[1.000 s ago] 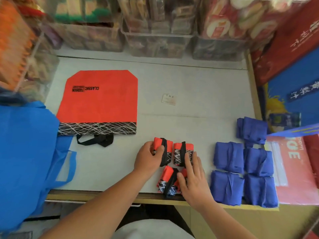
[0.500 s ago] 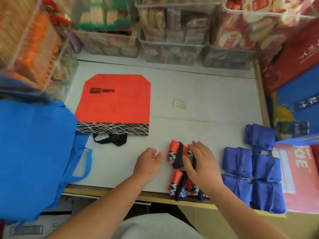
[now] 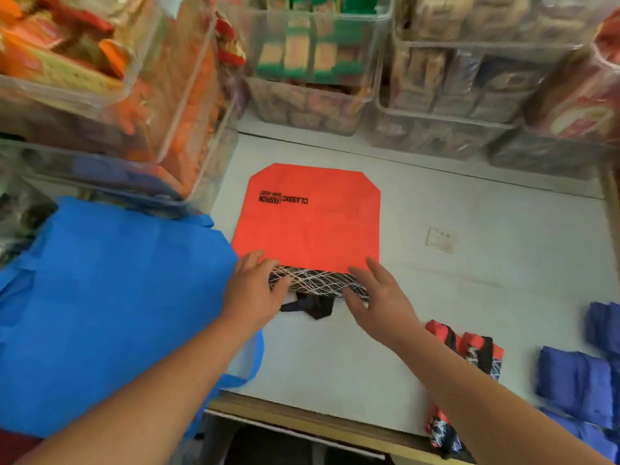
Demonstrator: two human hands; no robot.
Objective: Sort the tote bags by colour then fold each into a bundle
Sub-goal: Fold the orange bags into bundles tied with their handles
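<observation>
Your left hand (image 3: 255, 295) and right hand (image 3: 380, 298) are open at the flat red fabric tote bag (image 3: 308, 226). Pinch its near corners evenly, then fold square.

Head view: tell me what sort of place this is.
Probably a shop storeroom or packing bench: clear bins of packaged snacks line the white table, and folded stock sits sorted by colour, red bundles beside blue bundles.

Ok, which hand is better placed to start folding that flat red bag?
Probably left: the left hand lies on the red bag at its patterned corner, while the right hand seems to hover, fingers spread, over the other.
</observation>
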